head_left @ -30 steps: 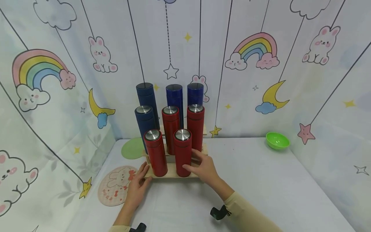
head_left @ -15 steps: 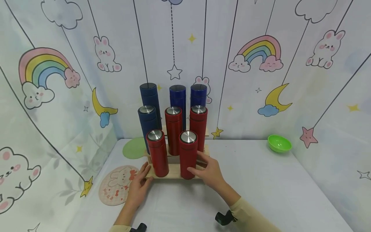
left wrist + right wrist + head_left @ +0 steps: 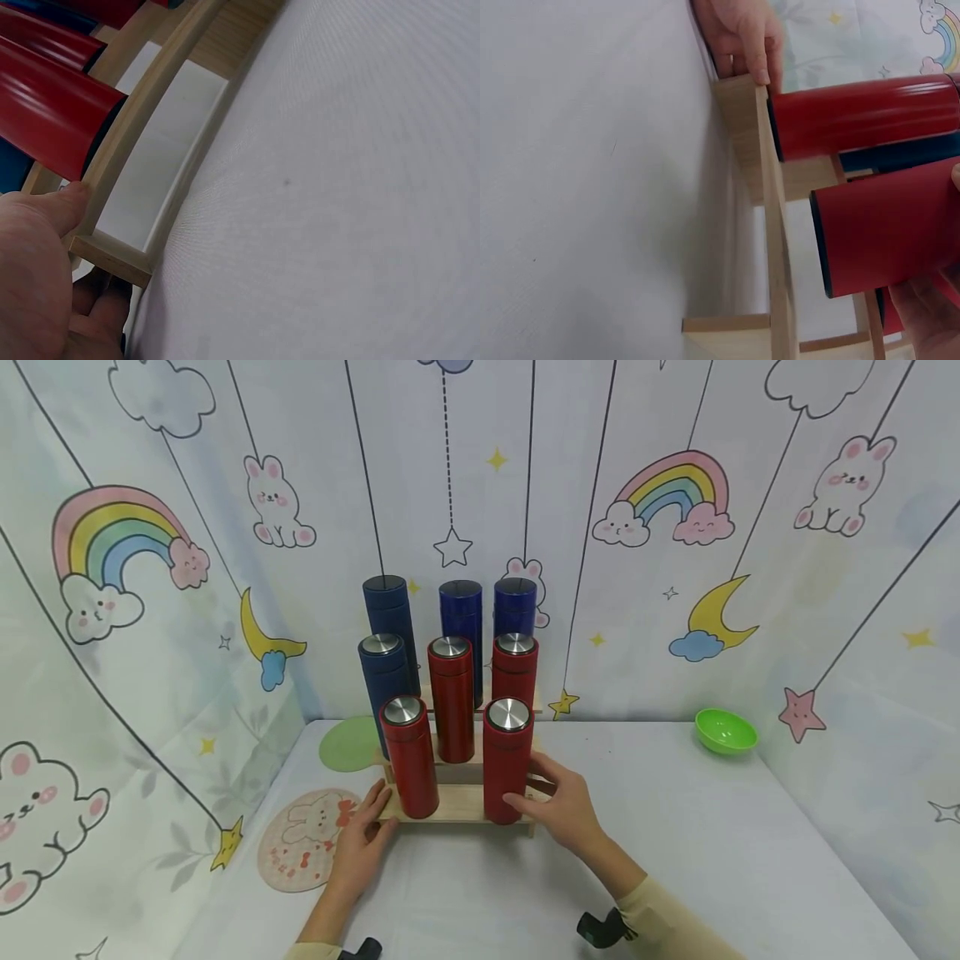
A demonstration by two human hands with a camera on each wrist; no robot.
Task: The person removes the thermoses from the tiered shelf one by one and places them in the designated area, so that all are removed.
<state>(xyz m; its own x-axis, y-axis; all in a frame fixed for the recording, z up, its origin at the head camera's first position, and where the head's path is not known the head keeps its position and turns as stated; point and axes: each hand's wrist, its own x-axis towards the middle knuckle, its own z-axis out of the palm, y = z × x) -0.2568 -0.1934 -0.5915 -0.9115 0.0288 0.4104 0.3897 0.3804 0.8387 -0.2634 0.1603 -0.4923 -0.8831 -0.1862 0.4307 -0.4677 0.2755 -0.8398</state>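
A stepped wooden rack (image 3: 461,802) bears tall flasks in three rows. My left hand (image 3: 364,837) holds its front left corner, the thumb on the lowest board and the fingers round the end piece (image 3: 112,259). My right hand (image 3: 567,807) grips a red flask (image 3: 507,768) with a steel lid from its right side. In the right wrist view, a gap shows between that flask's base (image 3: 823,244) and the lowest board (image 3: 774,225). Another red flask (image 3: 411,768) stands on the same step at the left. The right fingers are partly hidden behind the held flask.
Two red flasks and a dark blue flask (image 3: 386,689) stand on the middle step, with several blue ones (image 3: 460,610) behind. A round bunny mat (image 3: 303,852) and a green disc (image 3: 347,745) lie left. A green bowl (image 3: 726,732) sits far right.
My right hand has carried the red flask to the right along the front step, widening the space from the left red flask. The left hand stays on the rack's corner.
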